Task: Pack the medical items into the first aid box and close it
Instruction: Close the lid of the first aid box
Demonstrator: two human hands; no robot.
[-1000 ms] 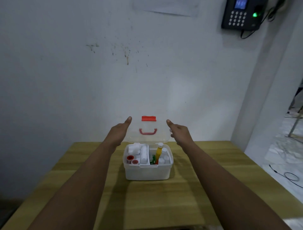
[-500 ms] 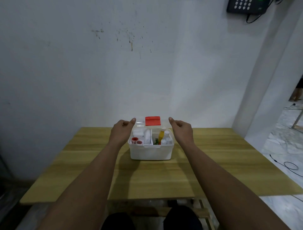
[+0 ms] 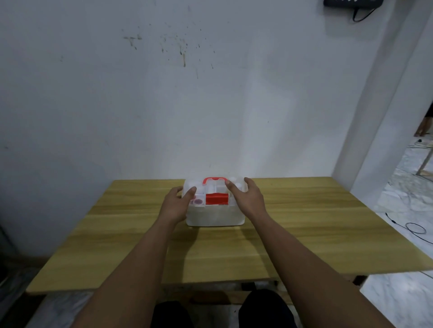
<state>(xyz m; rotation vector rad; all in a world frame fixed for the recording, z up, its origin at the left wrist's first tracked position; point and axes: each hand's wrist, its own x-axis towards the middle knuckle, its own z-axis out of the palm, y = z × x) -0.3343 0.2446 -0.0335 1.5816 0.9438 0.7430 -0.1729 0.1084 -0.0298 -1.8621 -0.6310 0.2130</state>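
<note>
One first aid box (image 3: 215,216) sits near the desk's (image 3: 140,245) far edge, its clear lid (image 3: 216,187) down, with the left hand (image 3: 176,206) and right hand (image 3: 248,197) both spread open, pressing its two sides.

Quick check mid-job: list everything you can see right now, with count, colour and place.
Box: one, white, mid-table toward the wall, lid down.
Lid: one, clear, on the box; items show through it.
Handle: one, red, on the lid top.
Latch: one, red, front centre of the lid.
Table: one, light wood, against the wall.
Wall device: one, black with a cable, top right, cut off.
Cable: one, black, on the floor at right.
Left hand: on the lid's left end, open.
Right hand: on the lid's right end, open.
</note>
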